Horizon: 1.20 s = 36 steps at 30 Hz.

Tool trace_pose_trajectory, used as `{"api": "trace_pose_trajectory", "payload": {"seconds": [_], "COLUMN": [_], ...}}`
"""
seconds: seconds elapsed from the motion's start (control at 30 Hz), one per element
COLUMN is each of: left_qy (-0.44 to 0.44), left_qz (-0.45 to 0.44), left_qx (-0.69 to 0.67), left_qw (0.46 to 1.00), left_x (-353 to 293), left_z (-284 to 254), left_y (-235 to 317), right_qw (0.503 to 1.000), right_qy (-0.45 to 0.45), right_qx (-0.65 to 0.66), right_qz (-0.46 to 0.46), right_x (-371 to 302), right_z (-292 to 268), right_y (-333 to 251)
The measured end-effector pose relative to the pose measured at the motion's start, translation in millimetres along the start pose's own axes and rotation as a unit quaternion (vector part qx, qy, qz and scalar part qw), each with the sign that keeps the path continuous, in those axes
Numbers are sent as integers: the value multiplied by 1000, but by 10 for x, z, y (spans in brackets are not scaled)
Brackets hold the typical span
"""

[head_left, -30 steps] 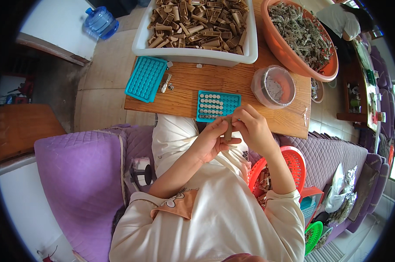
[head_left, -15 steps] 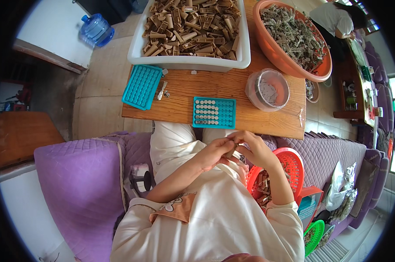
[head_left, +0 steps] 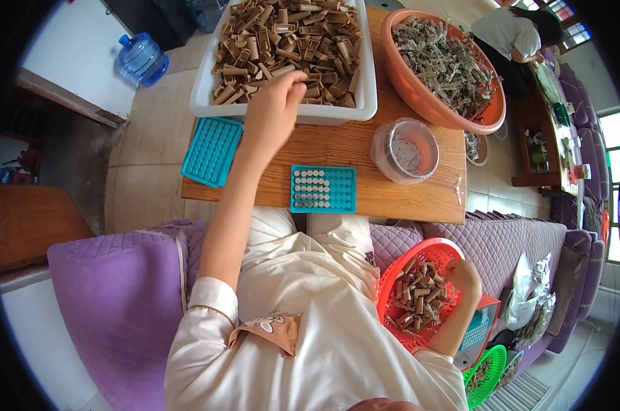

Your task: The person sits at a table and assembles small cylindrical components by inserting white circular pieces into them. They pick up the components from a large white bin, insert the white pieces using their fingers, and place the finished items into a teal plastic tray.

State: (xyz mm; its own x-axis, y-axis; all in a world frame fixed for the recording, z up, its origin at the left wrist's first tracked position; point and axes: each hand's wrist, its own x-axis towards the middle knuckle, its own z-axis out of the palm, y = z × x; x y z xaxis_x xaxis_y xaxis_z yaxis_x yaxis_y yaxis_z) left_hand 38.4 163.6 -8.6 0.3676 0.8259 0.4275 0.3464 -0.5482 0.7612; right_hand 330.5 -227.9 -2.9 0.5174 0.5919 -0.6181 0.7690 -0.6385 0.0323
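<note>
My left hand [head_left: 275,106] reaches over the near part of a white bin [head_left: 368,89] full of brown half-tube pieces [head_left: 317,49]. Its fingers bend down with the thumb apart, and nothing shows between them. Off to the right, my right hand [head_left: 463,277] is at the right side of a red plastic basket [head_left: 392,282]. Brown pieces mixed with dry scraps [head_left: 419,298] lie in that basket. The right fingers curl down and are mostly hidden, so whether they hold a piece cannot be seen.
On the wooden table [head_left: 262,188] stand a teal tray with white discs [head_left: 323,190], teal trays [head_left: 212,151] and a clear tub [head_left: 406,151]. An orange basin [head_left: 495,127] holds dried plant matter. A green basket [head_left: 491,377] sits lower right; another person [head_left: 508,34] works farther off.
My hands, together over my lap around a small brown piece before, have parted. The left moved up to the white bin, the right out to the red basket. The brown piece no longer shows between them.
</note>
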Motion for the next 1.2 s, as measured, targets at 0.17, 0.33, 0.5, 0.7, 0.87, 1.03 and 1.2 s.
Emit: {"api": "trace_pose_trajectory", "payload": {"seconds": [0.17,0.33,0.5,0.7,0.87,1.03,1.2], "left_qy": [-78,-183,-171,-107,-38,-3,24], "left_qz": [18,-34,-30,-16,12,2,24], "left_qx": [170,232,252,288,266,281,255], "left_qw": [982,955,952,952,963,960,966], "left_x": [443,540,565,534,533,530,474], "left_z": [264,344,400,397,453,374,365], "left_y": [-442,-502,-444,-474,-465,-279,-338], "right_qw": [999,864,804,817,800,621,433], "right_qy": [3,258,411,560,574,662,592], "right_qx": [39,330,402,110,162,410,604], "right_qz": [-28,-280,-150,77,69,-94,-312], "right_x": [423,816,2059,2530,2806,2578,2030], "right_z": [-382,-1513,-2397,-2597,-2678,-2828,-3199], "right_y": [-500,-731,-664,-1525,-1348,-1274,-1386]}}
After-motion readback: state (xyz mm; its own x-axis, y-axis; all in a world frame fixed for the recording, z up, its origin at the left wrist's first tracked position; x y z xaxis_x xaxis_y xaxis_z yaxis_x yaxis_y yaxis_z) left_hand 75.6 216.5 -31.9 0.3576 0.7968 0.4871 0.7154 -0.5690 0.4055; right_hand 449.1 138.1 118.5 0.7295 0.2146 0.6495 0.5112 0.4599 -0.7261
